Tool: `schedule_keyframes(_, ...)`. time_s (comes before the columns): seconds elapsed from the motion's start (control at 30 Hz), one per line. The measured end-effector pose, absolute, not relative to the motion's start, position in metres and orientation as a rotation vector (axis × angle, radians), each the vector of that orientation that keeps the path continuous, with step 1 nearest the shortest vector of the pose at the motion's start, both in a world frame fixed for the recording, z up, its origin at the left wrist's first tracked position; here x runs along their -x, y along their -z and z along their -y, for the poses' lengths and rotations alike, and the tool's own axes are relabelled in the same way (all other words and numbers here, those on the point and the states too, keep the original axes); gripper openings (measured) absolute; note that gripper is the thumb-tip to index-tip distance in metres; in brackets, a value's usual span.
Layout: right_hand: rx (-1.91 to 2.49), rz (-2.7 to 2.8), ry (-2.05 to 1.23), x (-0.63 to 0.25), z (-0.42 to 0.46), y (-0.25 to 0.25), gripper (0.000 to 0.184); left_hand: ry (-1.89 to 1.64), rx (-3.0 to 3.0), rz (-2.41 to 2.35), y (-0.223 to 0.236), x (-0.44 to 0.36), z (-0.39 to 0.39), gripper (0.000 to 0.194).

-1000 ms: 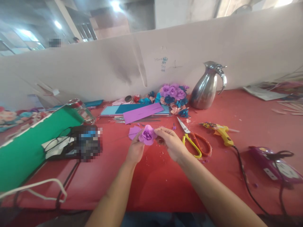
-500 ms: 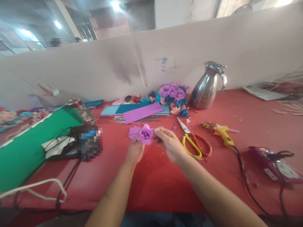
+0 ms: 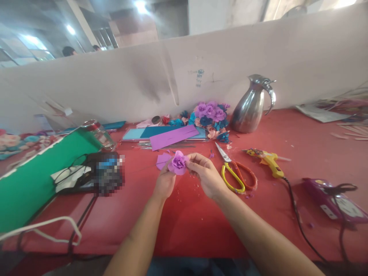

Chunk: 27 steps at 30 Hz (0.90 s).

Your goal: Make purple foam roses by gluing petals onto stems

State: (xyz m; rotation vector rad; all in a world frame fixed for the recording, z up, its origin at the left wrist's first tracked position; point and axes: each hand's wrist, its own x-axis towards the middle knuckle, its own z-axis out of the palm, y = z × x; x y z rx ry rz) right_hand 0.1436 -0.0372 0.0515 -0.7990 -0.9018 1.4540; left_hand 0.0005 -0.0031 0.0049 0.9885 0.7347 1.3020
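Note:
A purple paper flower (image 3: 177,164) with layered, curled petals is held between my two hands above the red table. My left hand (image 3: 165,183) grips it from below and behind, its fingertips hidden by the petals. On the other side, my right hand (image 3: 203,169) pinches a petal at the flower's right edge between thumb and fingers. Behind the left hand lies a piece of purple paper (image 3: 162,161). Scissors (image 3: 234,172) with yellow and red handles rest just right of my right hand, blades pointing away.
A yellow glue gun (image 3: 267,160) and a purple power strip (image 3: 335,201) lie at the right with cords. Behind are a steel jug (image 3: 250,107), finished flowers (image 3: 211,113) and a purple paper strip (image 3: 174,138). A glass jar (image 3: 100,136) and green board (image 3: 57,165) stand left.
The flower has turned and tilted slightly to the right. My right fingers have shifted a little over its right petal; the left hand has hardly moved.

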Motion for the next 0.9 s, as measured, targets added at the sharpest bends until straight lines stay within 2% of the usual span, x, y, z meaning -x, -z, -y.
schedule_keyframes(0.23,0.817,0.805,-1.465,-0.1437,0.0381,-0.0542,0.020,-1.366,-0.971,-0.784,-0.0018,0.0008,0.0017,0.025)
schedule_keyframes(0.37,0.875,0.786,-1.440,-0.1448,0.0380,-0.0541,0.017,-1.356,-1.015,-0.799,-0.0034,0.0001,0.0022,0.033)
schedule_keyframes(0.7,0.918,0.840,-1.431,-0.1438,0.0324,-0.0449,0.024,-1.342,-1.024,-0.748,-0.0003,0.0008,0.0016,0.036)
schedule_keyframes(0.8,0.870,0.852,-1.439,-0.1429,0.0338,-0.0459,0.025,-1.348,-0.996,-0.743,-0.0011,0.0004,0.0024,0.033)
schedule_keyframes(0.9,0.836,0.882,-1.454,-0.1415,0.0362,-0.0473,0.021,-1.348,-1.013,-0.741,-0.0043,-0.0007,0.0044,0.020)
